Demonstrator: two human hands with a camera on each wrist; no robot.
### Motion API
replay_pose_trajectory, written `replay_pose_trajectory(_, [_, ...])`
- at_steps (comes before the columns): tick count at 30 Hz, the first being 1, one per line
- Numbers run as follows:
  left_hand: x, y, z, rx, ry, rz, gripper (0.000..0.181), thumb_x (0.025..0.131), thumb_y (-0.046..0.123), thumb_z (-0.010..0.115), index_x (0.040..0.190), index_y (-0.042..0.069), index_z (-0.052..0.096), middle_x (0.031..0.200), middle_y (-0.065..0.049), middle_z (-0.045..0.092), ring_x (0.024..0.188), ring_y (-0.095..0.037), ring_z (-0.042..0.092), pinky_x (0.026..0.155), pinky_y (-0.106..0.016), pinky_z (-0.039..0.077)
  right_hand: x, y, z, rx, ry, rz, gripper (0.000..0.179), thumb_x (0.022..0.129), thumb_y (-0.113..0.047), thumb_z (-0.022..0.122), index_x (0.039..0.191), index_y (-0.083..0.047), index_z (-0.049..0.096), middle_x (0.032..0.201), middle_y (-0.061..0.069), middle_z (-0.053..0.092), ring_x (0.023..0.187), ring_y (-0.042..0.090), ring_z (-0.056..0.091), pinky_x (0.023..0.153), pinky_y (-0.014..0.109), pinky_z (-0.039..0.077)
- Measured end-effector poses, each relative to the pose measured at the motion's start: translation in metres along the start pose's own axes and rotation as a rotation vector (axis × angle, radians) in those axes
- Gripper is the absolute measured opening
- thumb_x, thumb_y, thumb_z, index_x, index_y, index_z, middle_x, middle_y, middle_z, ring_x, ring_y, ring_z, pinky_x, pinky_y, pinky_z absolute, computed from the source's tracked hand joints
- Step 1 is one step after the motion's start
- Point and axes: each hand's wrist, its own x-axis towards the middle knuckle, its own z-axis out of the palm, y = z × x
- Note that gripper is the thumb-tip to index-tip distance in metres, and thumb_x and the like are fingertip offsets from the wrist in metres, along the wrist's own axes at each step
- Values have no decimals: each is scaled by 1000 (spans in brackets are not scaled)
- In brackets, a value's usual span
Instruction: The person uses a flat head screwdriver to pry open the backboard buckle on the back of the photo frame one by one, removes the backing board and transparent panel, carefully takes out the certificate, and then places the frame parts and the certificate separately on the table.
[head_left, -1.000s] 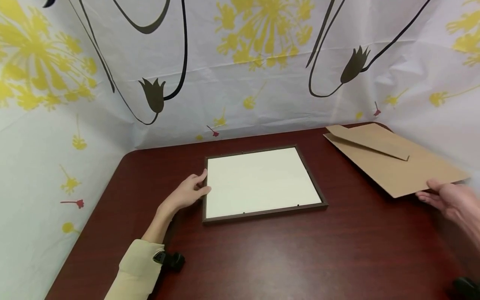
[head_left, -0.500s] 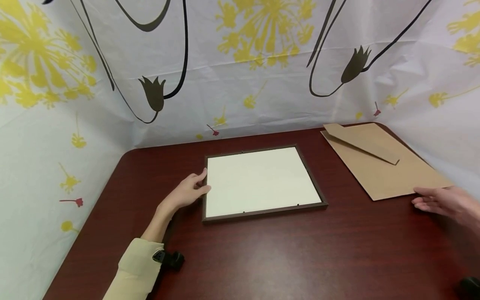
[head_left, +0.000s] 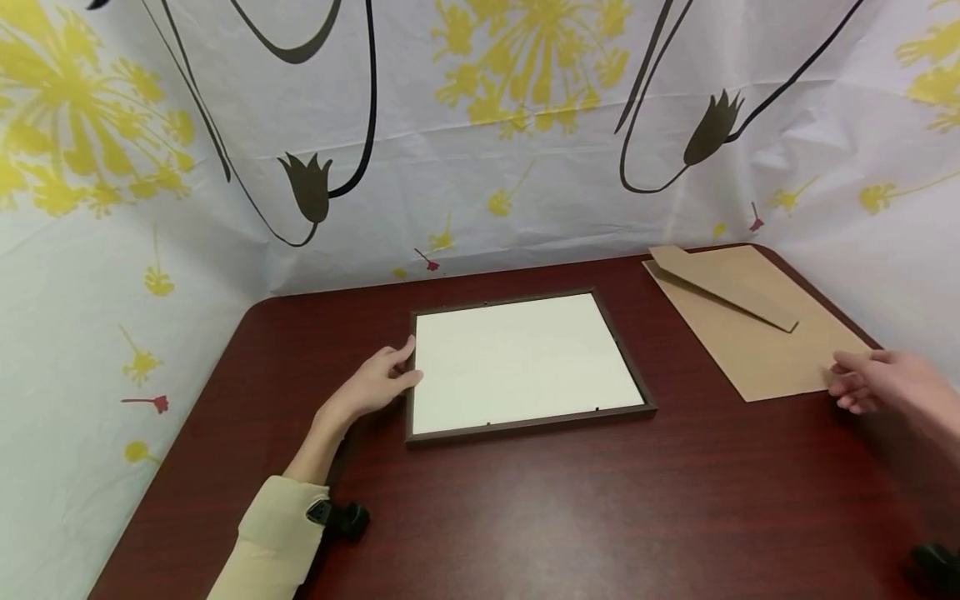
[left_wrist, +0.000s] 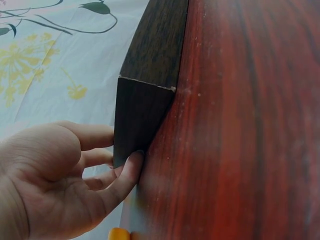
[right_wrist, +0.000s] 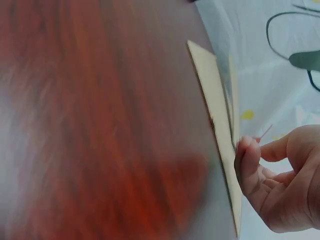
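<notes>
A thin dark brown picture frame (head_left: 534, 422) lies on the table, and a white panel (head_left: 525, 362) fills it. My left hand (head_left: 378, 382) pinches its left side between thumb and fingers. In the left wrist view, a corner of the frame (left_wrist: 150, 75) shows between the thumb and fingers of that left hand (left_wrist: 65, 175). A brown backing board (head_left: 780, 358) with a narrow stand flap (head_left: 723, 287) lies at the right. My right hand (head_left: 885, 385) is at its front right corner, fingers loosely curled and holding nothing. The right wrist view shows this board (right_wrist: 215, 105) edge-on, beside the right hand (right_wrist: 285, 172).
Small dark tabs (head_left: 597, 409) stick out along the frame's inner edge. A reddish-brown table (head_left: 525, 517) carries everything. White curtains (head_left: 487, 208) with yellow flowers stand behind it and at both sides. An orange tip (left_wrist: 119, 234) shows low in the left wrist view.
The right hand has brought the backing board down flat on the table, slightly leftward, and let go of it. Its fingers have since curled loosely. The left hand and frame have stayed put.
</notes>
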Motion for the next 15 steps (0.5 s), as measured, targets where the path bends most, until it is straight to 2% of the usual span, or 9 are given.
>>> replay_pose_trajectory(3, [0,-1,0,-3,0,-2,65,106,19,53,157,-2,19,117,-18,45,93,-25,42,80,-38,36,0,-14,5,-46,20,-67,61,110,-29,30,120,30,43,79,8,69,61,14,63,58,31,55])
replay_pose_trajectory(8, [0,0,1,-11,0,2,65,106,18,54,158,-1,19,113,-16,46,92,-24,43,79,-37,37,4,-38,18,-81,52,-119,55,109,-29,38,122,23,50,79,5,71,62,13,65,58,32,56])
replay_pose_trajectory(12, [1,0,1,-8,-3,11,65,106,18,54,158,-1,19,115,-17,47,94,-25,45,80,-37,38,12,-54,30,-42,19,-175,45,109,-24,42,117,18,55,77,2,70,62,15,66,58,33,56])
replay_pose_trajectory(15, [0,0,0,-4,-7,3,65,106,18,54,158,-1,19,117,-17,48,97,-25,46,81,-38,39,18,-65,41,-1,-36,-234,39,109,-19,43,116,18,53,79,6,68,61,15,65,56,33,56])
